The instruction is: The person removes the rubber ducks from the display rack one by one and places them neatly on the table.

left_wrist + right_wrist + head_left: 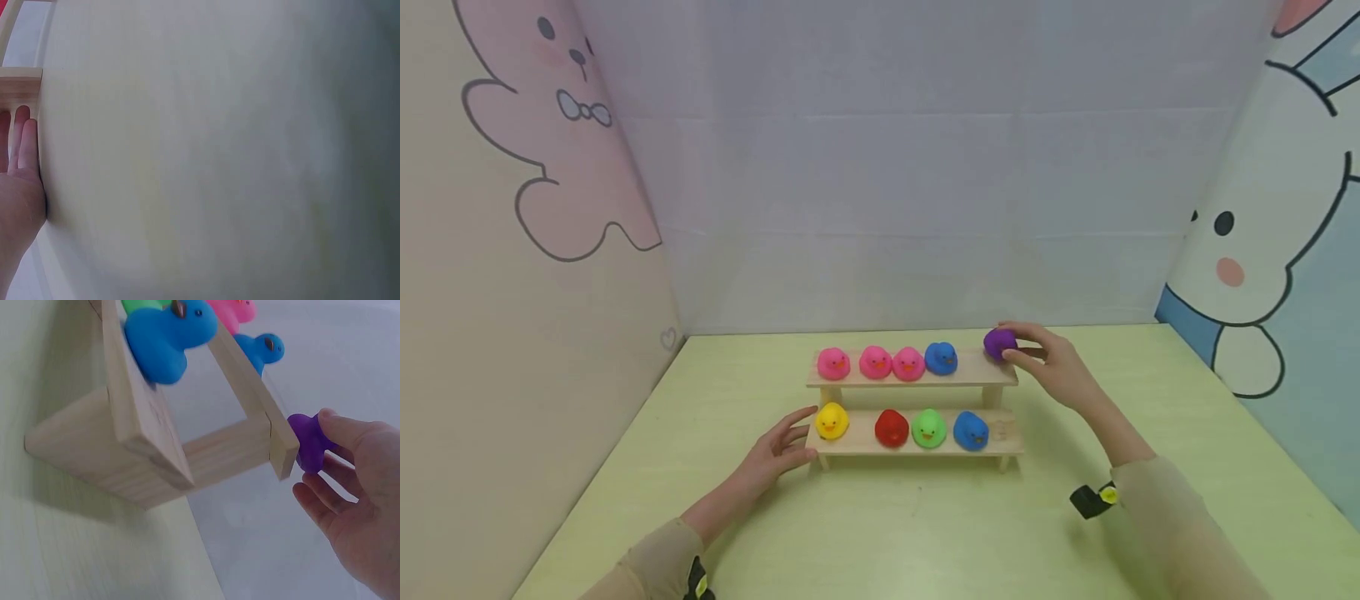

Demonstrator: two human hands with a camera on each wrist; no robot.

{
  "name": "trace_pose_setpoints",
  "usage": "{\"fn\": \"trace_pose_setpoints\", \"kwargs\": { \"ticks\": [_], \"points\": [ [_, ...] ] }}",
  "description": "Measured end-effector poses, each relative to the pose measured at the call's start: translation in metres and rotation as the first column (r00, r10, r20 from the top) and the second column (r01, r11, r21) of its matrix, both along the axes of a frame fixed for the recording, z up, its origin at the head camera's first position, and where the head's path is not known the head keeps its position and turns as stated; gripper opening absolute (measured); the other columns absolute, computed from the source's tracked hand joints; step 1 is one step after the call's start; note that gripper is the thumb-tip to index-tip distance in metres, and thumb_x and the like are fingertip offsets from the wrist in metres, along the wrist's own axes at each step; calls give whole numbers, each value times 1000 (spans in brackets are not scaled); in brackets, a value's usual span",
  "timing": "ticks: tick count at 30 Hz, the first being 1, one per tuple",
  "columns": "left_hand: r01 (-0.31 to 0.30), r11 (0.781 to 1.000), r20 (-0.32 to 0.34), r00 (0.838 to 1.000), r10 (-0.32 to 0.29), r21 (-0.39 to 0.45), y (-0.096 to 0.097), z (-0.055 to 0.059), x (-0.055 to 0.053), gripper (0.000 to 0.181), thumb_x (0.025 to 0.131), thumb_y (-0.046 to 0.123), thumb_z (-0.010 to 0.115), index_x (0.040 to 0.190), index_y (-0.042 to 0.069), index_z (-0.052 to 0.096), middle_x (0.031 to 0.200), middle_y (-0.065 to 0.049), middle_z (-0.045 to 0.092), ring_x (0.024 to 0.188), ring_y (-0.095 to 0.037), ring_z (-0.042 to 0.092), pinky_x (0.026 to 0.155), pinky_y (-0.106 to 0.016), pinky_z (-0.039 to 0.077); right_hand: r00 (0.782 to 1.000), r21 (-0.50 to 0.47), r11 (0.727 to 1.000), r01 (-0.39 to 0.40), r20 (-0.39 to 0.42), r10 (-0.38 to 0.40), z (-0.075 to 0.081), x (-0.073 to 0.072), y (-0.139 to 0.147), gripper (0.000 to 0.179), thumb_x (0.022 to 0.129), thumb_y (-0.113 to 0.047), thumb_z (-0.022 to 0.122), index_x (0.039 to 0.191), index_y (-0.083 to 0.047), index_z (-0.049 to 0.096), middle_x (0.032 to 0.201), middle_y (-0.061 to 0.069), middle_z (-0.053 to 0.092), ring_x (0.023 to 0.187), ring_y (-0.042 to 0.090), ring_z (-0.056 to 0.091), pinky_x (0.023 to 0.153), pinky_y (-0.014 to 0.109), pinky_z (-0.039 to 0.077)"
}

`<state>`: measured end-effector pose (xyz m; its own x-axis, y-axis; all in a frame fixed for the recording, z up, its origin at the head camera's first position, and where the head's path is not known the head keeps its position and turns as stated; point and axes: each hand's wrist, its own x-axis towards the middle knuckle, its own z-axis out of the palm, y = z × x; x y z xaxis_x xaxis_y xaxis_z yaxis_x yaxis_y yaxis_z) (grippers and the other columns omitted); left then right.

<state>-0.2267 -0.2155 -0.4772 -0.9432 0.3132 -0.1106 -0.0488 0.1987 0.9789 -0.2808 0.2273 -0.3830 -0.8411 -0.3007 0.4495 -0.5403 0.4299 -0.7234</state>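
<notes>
My right hand (1060, 371) pinches a purple rubber duck (999, 344) between thumb and fingers at the right end of the upper shelf. In the right wrist view the purple duck (309, 442) sits right at the shelf's end. My left hand (771, 450) rests at the left end of the lower shelf of a two-tier wooden rack (857, 448), fingers extended. Three pink ducks (876, 362) and a blue duck (941, 358) line the upper shelf. Below are a yellow duck (832, 422), a red duck (892, 428), a green duck (928, 428) and another blue duck (972, 431).
The rack stands on a pale yellow-green table (917, 533) near its back edge. A white curtain (917, 183) hangs behind. Side walls carry a pink cartoon animal (565, 150) at left and a white cartoon rabbit (1247, 217) at right.
</notes>
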Motion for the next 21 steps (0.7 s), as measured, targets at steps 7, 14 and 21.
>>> {"fn": "trace_pose_setpoints", "kwargs": {
  "ticks": [7, 14, 21],
  "points": [
    [13, 1000, -9, 1000, -13, 1, -1, -1, -2, 62, 83, 25, 66, 136, 36, 35, 131, -5, 49, 113, -23, 53, 95, -38, 44, 998, -14, 998, 60, -32, -61, -12, -20, 26, 41, 89, -14, 57, 128, -7, 49, 127, 12, 51, 113, 29, 50, 81, 11, 46],
    [29, 1000, -30, 999, -28, 12, -1, -2, -1, 63, 84, 23, 64, 138, 32, 33, 132, -7, 48, 114, -24, 53, 94, -38, 44, 999, -36, 998, 43, -19, -44, -35, -35, 44, 40, 88, -9, 58, 126, -1, 48, 126, 17, 50, 112, 34, 49, 80, 10, 46],
    [26, 999, -11, 1000, -26, 19, -1, 0, -1, 60, 84, 23, 65, 136, 36, 36, 132, -5, 48, 116, -23, 51, 96, -39, 43, 998, 35, 998, 59, 26, -60, -55, -41, 55, 42, 89, -14, 58, 127, -1, 47, 123, 19, 51, 111, 35, 49, 81, 12, 46]
  ]
}}
